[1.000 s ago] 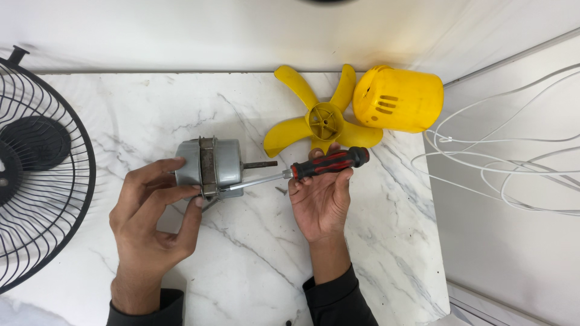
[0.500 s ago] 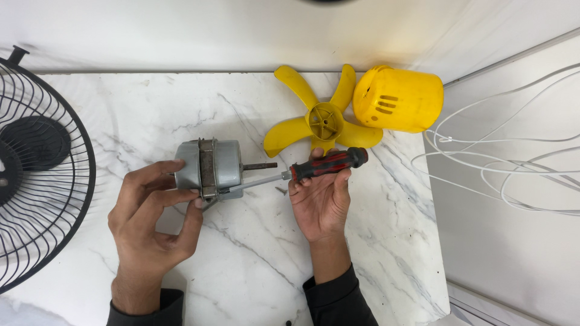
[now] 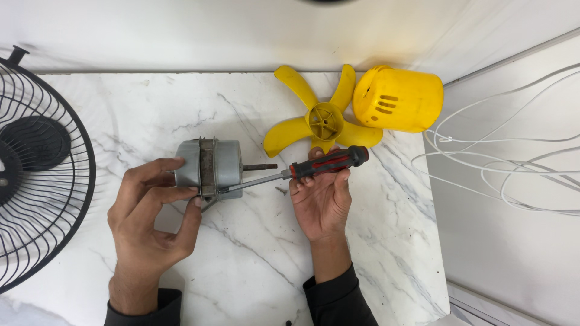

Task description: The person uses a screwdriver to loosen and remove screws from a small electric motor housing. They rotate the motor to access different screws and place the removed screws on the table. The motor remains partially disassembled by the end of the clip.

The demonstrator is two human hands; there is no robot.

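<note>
Lying across the left edge of the white marble table (image 3: 254, 259), a black wire fan guard (image 3: 36, 175) is the biggest thing in view, only partly in frame. At the far edge of the table a yellow motor cover (image 3: 402, 99) rests on its side, and just left of it, touching or nearly so, lies a yellow fan blade (image 3: 323, 124) with its hub facing up. White cable (image 3: 501, 163) loops loosely on the grey surface to the right.

Near the middle of the table sits the grey fan motor (image 3: 211, 166), on its side, its long axis running left to right and its dark shaft pointing right toward the blade. The left hand (image 3: 151, 223) is half closed around the motor's left end, fingers on top and thumb pressing its near side.

The right hand (image 3: 323, 199) is curled around the red-and-black handle of a screwdriver (image 3: 296, 172). That tool lies almost level, handle to the right and slightly farther away, its metal shank pointing left and a little toward the person, the tip meeting the motor's near right edge just below the shaft. A tiny dark screw (image 3: 281, 191) lies beside the right hand.
</note>
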